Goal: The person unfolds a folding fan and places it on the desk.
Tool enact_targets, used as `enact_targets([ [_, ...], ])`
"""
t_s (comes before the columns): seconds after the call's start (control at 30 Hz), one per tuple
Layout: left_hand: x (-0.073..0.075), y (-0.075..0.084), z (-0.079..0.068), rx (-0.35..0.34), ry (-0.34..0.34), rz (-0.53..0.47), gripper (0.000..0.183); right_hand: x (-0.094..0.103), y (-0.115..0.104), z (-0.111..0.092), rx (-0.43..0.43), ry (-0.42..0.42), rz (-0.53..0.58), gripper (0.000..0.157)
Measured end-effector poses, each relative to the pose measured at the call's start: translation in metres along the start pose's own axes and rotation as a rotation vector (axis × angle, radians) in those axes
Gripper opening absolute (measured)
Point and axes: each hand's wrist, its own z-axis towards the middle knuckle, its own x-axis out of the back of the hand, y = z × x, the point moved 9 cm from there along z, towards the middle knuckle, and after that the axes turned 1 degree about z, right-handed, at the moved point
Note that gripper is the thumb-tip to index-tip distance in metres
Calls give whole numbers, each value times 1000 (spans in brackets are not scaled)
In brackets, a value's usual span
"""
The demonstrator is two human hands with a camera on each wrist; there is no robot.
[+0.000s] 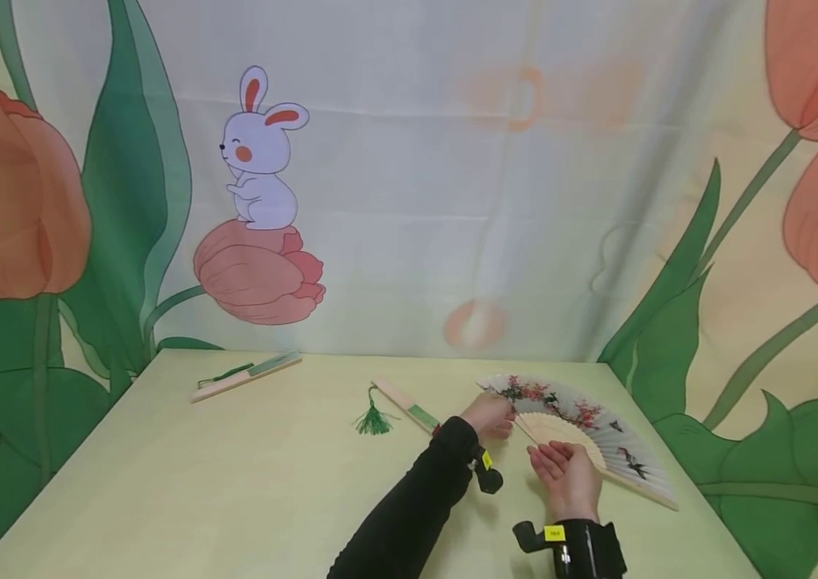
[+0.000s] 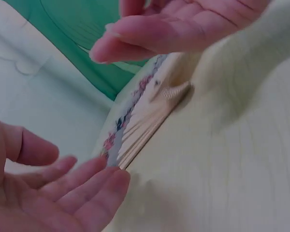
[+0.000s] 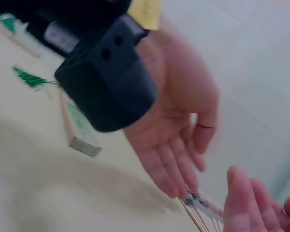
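Observation:
An unfolded hand fan (image 1: 585, 422) lies at the right of the table, with pale ribs and a grey-white leaf showing red blossoms and dark birds. My left hand (image 1: 491, 416) is at the fan's left end. In the left wrist view, its extended fingertips (image 2: 117, 180) overlap the end of the outer rib, the thumb held apart. My right hand (image 1: 569, 481) is at the near side of the fan by the bare ribs, palm turned up and fingers loosely bent, with nothing in it. The right wrist view shows both palms facing the fan's edge (image 3: 199, 215).
Left of my left hand lies a folded fan (image 1: 397, 398) with a green tassel (image 1: 374, 421), partly hidden by the forearm. Another folded fan (image 1: 249, 376) with a green cord lies at the table's back left. A printed cloth (image 1: 409, 201) hangs behind the yellow table (image 1: 235, 482).

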Motion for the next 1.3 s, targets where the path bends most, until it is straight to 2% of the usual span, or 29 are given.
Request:
enact_targets([
  [0.13,17,11,-6,-86,-41,153,31,-30,6,-2,2,-92,-181,30],
  [0.23,32,20,-15,-172,-76,326,28,-53,11,-4,9,-174,-334,35],
  [0.33,50,29,-25,-267,-60,537,25,-76,17,-5,48,-254,-491,36],
  [0.43,67,33,-29,-325,-19,718,24,-94,22,-5,111,-314,-612,32],
  [0.53,81,33,-32,-337,-9,825,28,-108,26,-6,198,-349,-735,25],
  [0.67,99,28,-33,-328,27,1004,34,-129,31,-8,418,-418,-1055,17],
  [0.77,113,21,-33,-327,80,1210,36,-145,41,-13,604,-474,-1307,19],
  [0.87,120,17,-34,-356,135,1437,34,-153,52,-16,704,-476,-1471,33],
  [0.93,123,14,-34,-378,169,1561,33,-157,57,-18,735,-454,-1547,42],
  [1.0,126,12,-35,-386,191,1643,32,-161,63,-19,766,-434,-1617,49],
  [1.13,133,9,-35,-364,213,1722,35,-171,77,-21,796,-450,-1720,52],
  [1.3,137,7,-34,-329,201,1782,33,-178,83,-24,749,-467,-1774,47],
])
